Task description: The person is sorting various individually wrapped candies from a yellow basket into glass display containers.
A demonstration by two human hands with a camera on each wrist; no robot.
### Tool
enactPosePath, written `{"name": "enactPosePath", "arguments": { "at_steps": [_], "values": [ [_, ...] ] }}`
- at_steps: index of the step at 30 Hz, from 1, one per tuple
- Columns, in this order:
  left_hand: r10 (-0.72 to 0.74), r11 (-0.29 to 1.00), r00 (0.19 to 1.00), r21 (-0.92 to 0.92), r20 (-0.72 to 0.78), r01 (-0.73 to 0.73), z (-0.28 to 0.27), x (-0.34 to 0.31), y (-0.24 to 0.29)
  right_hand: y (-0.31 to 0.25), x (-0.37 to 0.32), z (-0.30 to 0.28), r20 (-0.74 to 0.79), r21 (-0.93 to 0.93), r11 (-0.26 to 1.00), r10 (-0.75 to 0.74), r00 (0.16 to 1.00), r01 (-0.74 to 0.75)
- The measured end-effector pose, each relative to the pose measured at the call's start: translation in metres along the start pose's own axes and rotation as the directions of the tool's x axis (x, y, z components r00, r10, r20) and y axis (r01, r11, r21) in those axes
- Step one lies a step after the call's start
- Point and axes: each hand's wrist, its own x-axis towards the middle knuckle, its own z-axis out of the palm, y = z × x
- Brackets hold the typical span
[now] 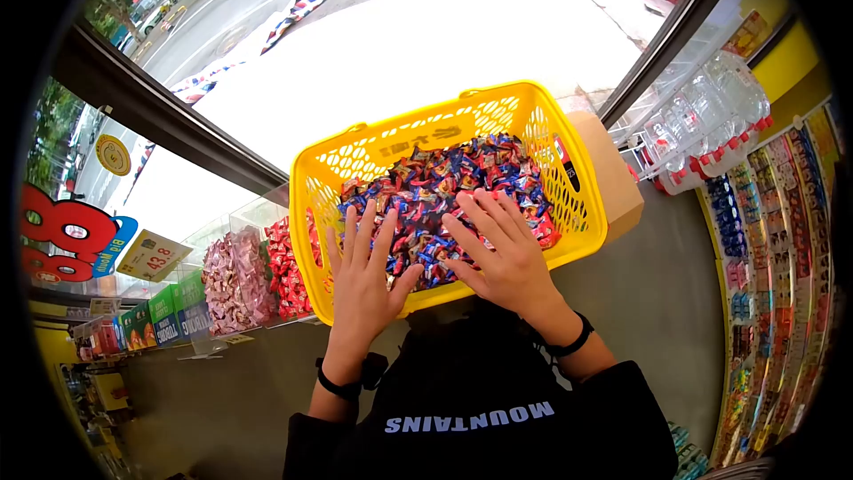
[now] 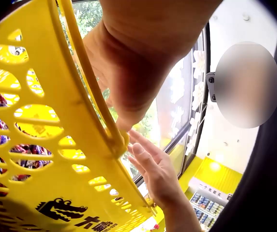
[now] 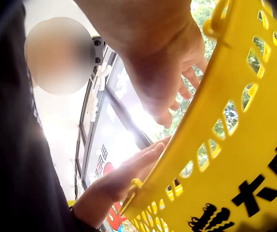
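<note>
In the head view a yellow plastic shopping basket point(image 1: 582, 213) with perforated walls holds a heap of small wrapped candies point(image 1: 426, 182) in blue, red and dark wrappers. My left hand point(image 1: 362, 271) is spread palm down over the near left part of the basket, fingers straight. Over the near right part, my right hand point(image 1: 499, 253) is spread the same way, fingers pointing forward. Nothing is gripped by either hand. Both wrist views show the hands above the rim, and the basket's wall point(image 2: 56, 159) carries a dark crocodile print.
A cardboard box point(image 1: 613, 178) sits right of the basket. On the left, clear bins hold pink-wrapped candies point(image 1: 235, 280) and red-wrapped candies point(image 1: 289, 271) beside a price card point(image 1: 154, 255). Bottled water point(image 1: 711, 116) and a product rack point(image 1: 773, 276) stand on the right. A window frame point(image 1: 169, 116) borders the street.
</note>
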Motion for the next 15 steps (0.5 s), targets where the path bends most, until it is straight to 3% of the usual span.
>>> {"name": "enactPosePath", "arguments": {
  "at_steps": [6, 10, 14, 15],
  "values": [
    [0.025, 0.992, 1.0, 0.124, -0.005, -0.025, 0.003, 0.047, 0.051, 0.071, -0.02, -0.053, -0.035, -0.015, 0.999, 0.047, 0.998, -0.048],
    [0.121, 0.977, 0.993, 0.18, -0.012, -0.117, -0.011, 0.097, 0.072, 0.096, -0.023, -0.049, -0.041, 0.016, 0.999, 0.037, 0.999, -0.036],
    [0.284, 0.954, 0.959, 0.1, 0.015, -0.284, 0.019, 0.145, 0.075, 0.097, -0.022, -0.045, -0.013, 0.048, 0.999, 0.012, 1.0, -0.011],
    [0.306, 0.942, 0.946, 0.114, 0.105, -0.317, 0.034, 0.152, 0.075, 0.098, -0.022, -0.046, -0.015, 0.075, 0.997, 0.027, 1.0, -0.026]
  ]
}}
